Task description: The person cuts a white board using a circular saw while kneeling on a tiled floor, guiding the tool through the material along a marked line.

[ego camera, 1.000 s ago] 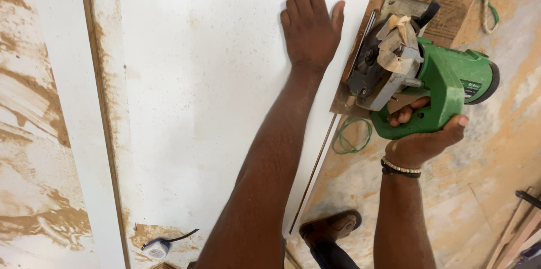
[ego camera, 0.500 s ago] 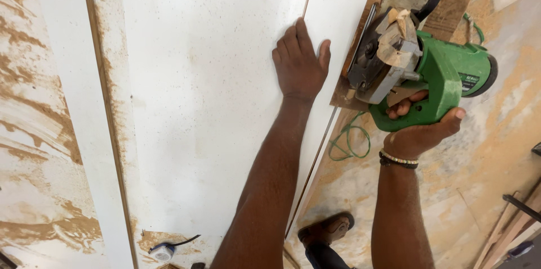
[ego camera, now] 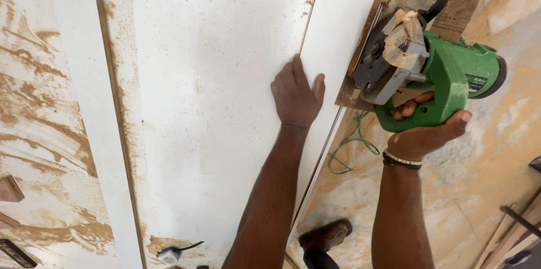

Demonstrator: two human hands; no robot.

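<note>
Fingers [ego camera: 414, 112] grip green saw [ego camera: 445, 86] (left hand [ego camera: 296, 97] flat on board [ego camera: 225, 77]).

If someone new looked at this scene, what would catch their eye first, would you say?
Most likely the green circular saw at upper right, gripped by the right hand at the edge of the white board. Next, the left hand pressed flat on that board, in the middle. Orange sawdust streaks the surfaces at left.

Left hand [ego camera: 296, 100] lies flat, fingers together; right hand [ego camera: 425, 128] is curled tight, both arms outstretched
</note>
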